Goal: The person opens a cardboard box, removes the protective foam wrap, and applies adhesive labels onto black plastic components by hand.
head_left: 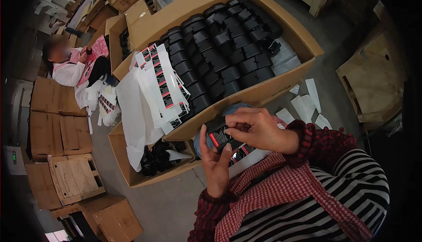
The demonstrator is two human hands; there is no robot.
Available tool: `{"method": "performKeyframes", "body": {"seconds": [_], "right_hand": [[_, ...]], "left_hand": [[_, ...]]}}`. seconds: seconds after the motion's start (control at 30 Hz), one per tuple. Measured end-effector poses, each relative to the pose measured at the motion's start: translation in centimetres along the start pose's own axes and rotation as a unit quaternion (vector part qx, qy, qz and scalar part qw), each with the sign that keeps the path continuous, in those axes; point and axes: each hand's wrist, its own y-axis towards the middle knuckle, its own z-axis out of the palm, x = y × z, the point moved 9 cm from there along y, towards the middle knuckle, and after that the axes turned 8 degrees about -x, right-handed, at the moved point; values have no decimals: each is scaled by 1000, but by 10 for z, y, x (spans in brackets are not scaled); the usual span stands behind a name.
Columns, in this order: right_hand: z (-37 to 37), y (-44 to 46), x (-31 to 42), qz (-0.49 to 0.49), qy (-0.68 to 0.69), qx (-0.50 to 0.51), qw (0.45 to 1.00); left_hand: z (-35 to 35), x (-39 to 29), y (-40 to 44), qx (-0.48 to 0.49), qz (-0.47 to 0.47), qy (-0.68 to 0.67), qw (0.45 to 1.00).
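A small black part with a black and red label (219, 137) is held in front of the person's body. My left hand (215, 165) grips it from below, with thumb and fingers at its edges. At its upper right, my right hand (252, 128) is closed, its thumb and index finger pinched at the label's corner. A sheet with similar labels (241, 154) lies on the lap below. Just beyond the hands stands a large cardboard box (263, 88) with rows of black plastic parts (211, 62). White label sheets (160, 81) lie over its left side.
A smaller open box (132, 178) with black parts stands below the large one. At the left sits a co-worker (66, 68) beside stacked cartons (59, 119). Paper scraps (303, 106) lie on the floor, and a wooden crate (373, 75) is at the right.
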Motion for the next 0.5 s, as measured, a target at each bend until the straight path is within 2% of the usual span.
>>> {"method": "performKeyframes", "body": {"seconds": [0.2,0.3,0.37,0.5], "right_hand": [[4,-1,2,-35,-50,8,998],[8,0,3,-37,-61,34,997],[12,0,0,-21,-106,60,992],[1,12,0,-24,-145,55,988]], "left_hand": [[-11,9,2,-17,15,24,999],[-18,12,4,-53,-1,-5,999],[-24,13,6,-81,24,36,996],[-26,22,5,-73,38,133,988]]}}
